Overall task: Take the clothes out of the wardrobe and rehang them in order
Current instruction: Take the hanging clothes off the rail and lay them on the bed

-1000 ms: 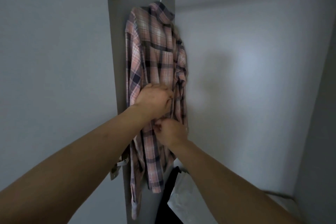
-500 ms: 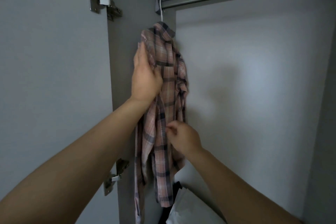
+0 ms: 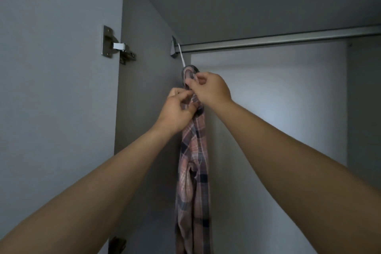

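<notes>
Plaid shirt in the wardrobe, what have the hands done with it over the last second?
Both hands climbed from the shirt's middle to its collar: left hand and right hand now pinch the plaid shirt there. It stays hung by its white hanger hook on the rail.

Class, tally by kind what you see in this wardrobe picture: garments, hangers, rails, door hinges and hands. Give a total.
Plaid shirt: 1
White hanger hook: 1
Metal rail: 1
Door hinges: 2, upper, lower partly cut off
Hands: 2, left hand, right hand
Total: 7
</notes>
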